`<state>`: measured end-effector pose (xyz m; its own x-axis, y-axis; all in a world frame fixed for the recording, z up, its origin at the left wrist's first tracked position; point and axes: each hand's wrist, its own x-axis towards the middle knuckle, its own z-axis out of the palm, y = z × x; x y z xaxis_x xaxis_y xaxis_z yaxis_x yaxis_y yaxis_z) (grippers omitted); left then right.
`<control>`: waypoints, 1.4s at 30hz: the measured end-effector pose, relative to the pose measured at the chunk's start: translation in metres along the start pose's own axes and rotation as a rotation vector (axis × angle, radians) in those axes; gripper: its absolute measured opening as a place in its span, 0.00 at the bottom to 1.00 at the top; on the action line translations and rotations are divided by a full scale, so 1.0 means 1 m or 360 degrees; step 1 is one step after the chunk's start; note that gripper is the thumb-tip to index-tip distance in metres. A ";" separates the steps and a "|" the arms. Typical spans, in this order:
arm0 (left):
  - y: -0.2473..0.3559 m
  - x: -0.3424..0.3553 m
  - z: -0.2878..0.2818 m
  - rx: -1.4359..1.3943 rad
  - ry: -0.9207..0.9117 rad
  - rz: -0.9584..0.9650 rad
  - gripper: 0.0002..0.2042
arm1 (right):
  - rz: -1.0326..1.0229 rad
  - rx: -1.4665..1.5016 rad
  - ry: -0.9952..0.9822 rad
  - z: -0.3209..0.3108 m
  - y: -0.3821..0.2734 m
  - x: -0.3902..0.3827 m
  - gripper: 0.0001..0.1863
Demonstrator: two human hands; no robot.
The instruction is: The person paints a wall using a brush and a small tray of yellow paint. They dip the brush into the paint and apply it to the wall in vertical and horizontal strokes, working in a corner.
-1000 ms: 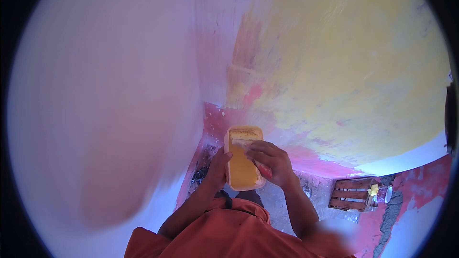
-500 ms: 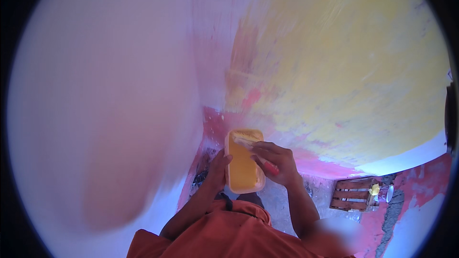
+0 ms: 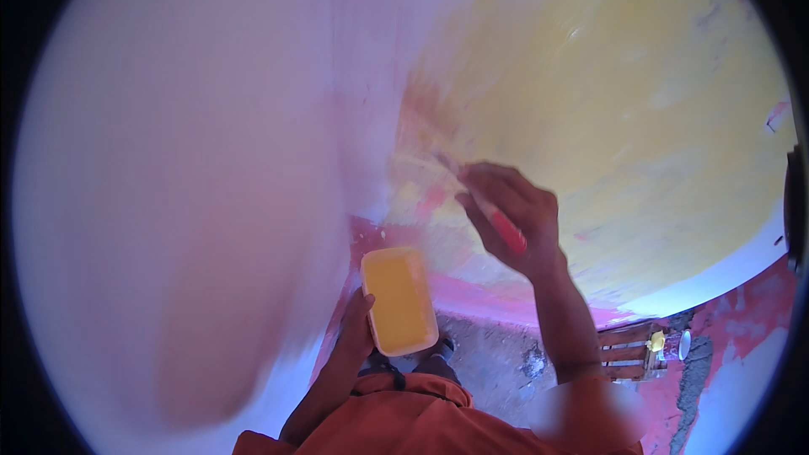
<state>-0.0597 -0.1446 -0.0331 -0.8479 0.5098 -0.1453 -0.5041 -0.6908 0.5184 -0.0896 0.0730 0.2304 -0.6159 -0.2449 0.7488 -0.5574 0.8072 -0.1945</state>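
My left hand (image 3: 357, 320) grips the left side of a rectangular tub (image 3: 400, 299) of yellow paint, its thumb over the rim. In my right hand (image 3: 518, 211) is a paintbrush (image 3: 508, 230) with a red handle, held between thumb and fingers. The brush's tip points up and left at the partly yellow wall (image 3: 607, 118), near the corner. Motion blurs the bristles, so I cannot tell whether they touch the wall. Pink and whitish patches show through the yellow around the brush.
A pale wall (image 3: 194, 160) rises close on my left and meets the yellow one in a corner. On the floor (image 3: 493, 362) to the right stands a wooden crate (image 3: 625, 352) with a white container (image 3: 677, 344) beside it. A dark object (image 3: 794, 211) sits at the far right edge.
My right hand has lifted the paintbrush out of the tub and carried it up and right, toward the yellow wall. The tub in my left hand has shifted slightly left and down.
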 end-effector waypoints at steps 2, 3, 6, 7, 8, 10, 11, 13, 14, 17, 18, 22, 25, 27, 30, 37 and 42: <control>-0.003 -0.002 -0.005 -0.0030 -0.0001 0.0002 0.30 | -0.0125 -0.0086 -0.0043 -0.012 -0.002 0.030 0.14; -0.004 -0.003 -0.007 -0.0036 0.0005 0.0007 0.29 | -0.0186 -0.0124 -0.0065 -0.017 -0.002 0.044 0.14; -0.004 -0.009 -0.019 -0.0061 0.0034 0.0019 0.29 | -0.0372 -0.0368 -0.0232 -0.029 0.005 0.085 0.13; -0.004 -0.011 -0.022 -0.0071 0.0041 0.0019 0.29 | -0.0297 -0.0240 -0.0155 -0.035 0.009 0.099 0.10; -0.007 -0.011 -0.024 -0.0063 0.0038 0.0021 0.29 | -0.0292 -0.0213 -0.0124 -0.053 0.010 0.116 0.09; -0.010 -0.010 -0.027 -0.0038 0.0051 0.0036 0.29 | -0.0549 -0.0057 0.0191 -0.079 0.007 0.148 0.09; -0.006 -0.013 -0.029 -0.0056 0.0086 0.0042 0.29 | -0.0466 -0.0275 0.0244 -0.093 0.000 0.154 0.09; -0.004 -0.018 -0.028 -0.0097 0.0135 0.0022 0.29 | -0.0386 -0.0265 0.0242 -0.097 -0.030 0.164 0.09; -0.003 -0.019 -0.028 -0.0086 0.0161 0.0018 0.29 | -0.0431 -0.0313 0.0239 -0.095 -0.029 0.166 0.10; -0.003 -0.018 -0.020 -0.0073 0.0148 -0.0001 0.29 | -0.0938 -0.1240 0.0031 -0.050 0.019 0.135 0.21; 0.000 -0.019 -0.022 -0.0073 0.0132 0.0020 0.29 | -0.1097 -0.1374 0.0005 -0.024 0.027 0.118 0.19; 0.002 -0.020 -0.028 -0.0088 0.0100 0.0036 0.29 | -0.1247 -0.0713 -0.0104 0.052 0.015 0.010 0.16; -0.003 -0.016 -0.022 -0.0103 0.0197 0.0026 0.28 | -0.0715 -0.0185 -0.0679 0.070 0.014 -0.056 0.13; -0.005 -0.016 -0.029 -0.0120 0.0157 0.0011 0.28 | -0.0423 -0.0196 -0.1010 0.082 0.022 -0.077 0.13; -0.008 -0.017 -0.034 -0.0123 0.0148 -0.0016 0.28 | -0.0424 -0.0364 -0.0850 0.083 0.049 -0.077 0.16; -0.007 -0.021 -0.037 -0.0072 0.0125 0.0017 0.29 | -0.0050 -0.0179 -0.0575 -0.012 0.045 0.055 0.10; -0.013 -0.016 -0.032 -0.0070 0.0070 0.0026 0.30 | -0.0674 -0.0232 -0.0128 -0.106 0.007 0.151 0.10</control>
<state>-0.0449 -0.1602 -0.0646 -0.8621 0.4758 -0.1745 -0.4959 -0.7212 0.4837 -0.1272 0.0984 0.4089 -0.3951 -0.6062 0.6902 -0.6888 0.6926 0.2141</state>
